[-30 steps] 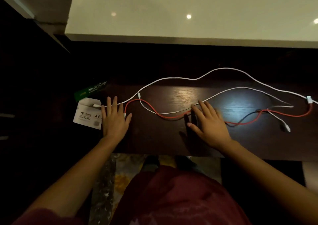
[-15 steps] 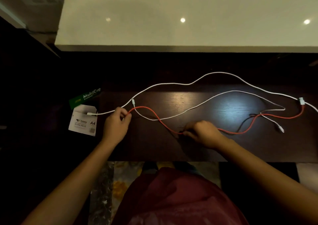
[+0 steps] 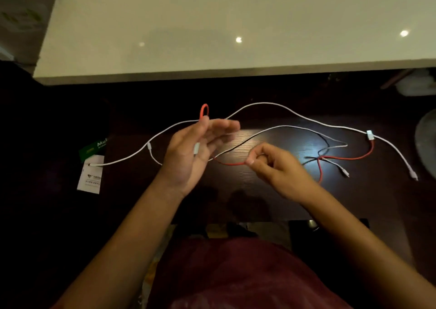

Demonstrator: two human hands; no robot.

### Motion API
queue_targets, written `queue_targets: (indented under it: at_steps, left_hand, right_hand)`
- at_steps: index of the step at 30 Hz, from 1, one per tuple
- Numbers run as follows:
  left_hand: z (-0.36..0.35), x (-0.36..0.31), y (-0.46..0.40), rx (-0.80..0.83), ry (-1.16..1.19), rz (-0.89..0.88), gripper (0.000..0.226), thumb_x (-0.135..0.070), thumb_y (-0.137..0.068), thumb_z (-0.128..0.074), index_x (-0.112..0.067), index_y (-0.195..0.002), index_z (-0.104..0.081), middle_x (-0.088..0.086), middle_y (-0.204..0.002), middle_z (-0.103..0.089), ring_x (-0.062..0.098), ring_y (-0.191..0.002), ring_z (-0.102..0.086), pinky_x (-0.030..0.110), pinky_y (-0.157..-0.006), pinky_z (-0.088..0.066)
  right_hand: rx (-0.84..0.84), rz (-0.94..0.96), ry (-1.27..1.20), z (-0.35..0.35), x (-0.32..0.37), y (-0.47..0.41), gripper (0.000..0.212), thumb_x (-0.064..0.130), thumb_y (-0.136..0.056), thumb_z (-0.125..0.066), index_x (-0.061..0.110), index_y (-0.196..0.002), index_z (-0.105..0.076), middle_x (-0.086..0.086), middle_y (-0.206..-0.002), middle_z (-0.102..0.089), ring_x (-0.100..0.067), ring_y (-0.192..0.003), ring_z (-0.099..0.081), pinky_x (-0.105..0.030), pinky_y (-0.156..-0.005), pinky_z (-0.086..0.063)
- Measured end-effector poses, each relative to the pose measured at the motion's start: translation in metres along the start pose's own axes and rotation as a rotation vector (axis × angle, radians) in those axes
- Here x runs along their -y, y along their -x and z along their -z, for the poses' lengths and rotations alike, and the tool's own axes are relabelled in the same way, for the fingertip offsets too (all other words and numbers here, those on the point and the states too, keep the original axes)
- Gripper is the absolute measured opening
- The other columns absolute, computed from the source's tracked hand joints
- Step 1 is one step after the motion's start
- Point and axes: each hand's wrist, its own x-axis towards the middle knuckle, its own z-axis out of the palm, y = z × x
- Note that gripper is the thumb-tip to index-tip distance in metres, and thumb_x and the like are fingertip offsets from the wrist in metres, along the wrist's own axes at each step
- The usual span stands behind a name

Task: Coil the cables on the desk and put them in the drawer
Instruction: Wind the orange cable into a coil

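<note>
Above the dark counter (image 3: 271, 190), my left hand (image 3: 188, 153) holds a red cable (image 3: 232, 164) loop, fingers nearly straight. My right hand (image 3: 278, 167) pinches it; white cables (image 3: 271, 103) lie beyond.

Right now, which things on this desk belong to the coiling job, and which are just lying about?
Job:
red cable, held by left hand and right hand
white cables
black cable

Lying about:
green paper pack
white label card
</note>
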Motion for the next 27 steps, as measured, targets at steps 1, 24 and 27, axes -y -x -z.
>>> queue_targets:
  at_steps: [1, 24, 27]
  left_hand:
    - [-0.006, 0.002, 0.000, 0.008, -0.074, -0.020, 0.042, -0.023, -0.106, -0.037, -0.004, -0.102, -0.074, 0.017, -0.107, -0.075, 0.034, -0.111, -0.068, 0.042, -0.099, -0.052]
    - [0.012, -0.041, -0.004, 0.005, -1.414, -0.449, 0.029, -0.034, -0.099, -0.043, -0.032, -0.084, -0.067, -0.008, -0.078, -0.072, -0.003, -0.064, -0.064, 0.034, -0.067, -0.056]
    - [0.026, -0.066, -0.007, -0.117, -1.337, -0.475, 0.026, -0.023, -0.098, -0.049, -0.023, -0.087, -0.072, -0.009, -0.077, -0.074, 0.010, -0.076, -0.072, 0.036, -0.076, -0.058]
  right_hand:
    - [0.040, 0.024, 0.008, -0.002, 0.005, 0.002, 0.011, 0.029, -0.094, -0.061, 0.019, -0.092, -0.061, 0.012, -0.054, -0.045, -0.004, -0.051, -0.038, -0.022, -0.053, -0.031]
    - [0.100, 0.263, -0.069, 0.060, 0.105, 0.041, 0.028, 0.021, -0.092, -0.069, 0.022, -0.119, -0.061, -0.015, -0.080, -0.074, -0.038, -0.048, -0.054, -0.038, -0.044, -0.045]
    - [0.071, 0.137, 0.208, 0.061, 0.080, 0.030, 0.018, 0.034, -0.092, -0.067, 0.026, -0.107, -0.066, -0.005, -0.071, -0.074, -0.023, -0.055, -0.065, -0.037, -0.057, -0.053]
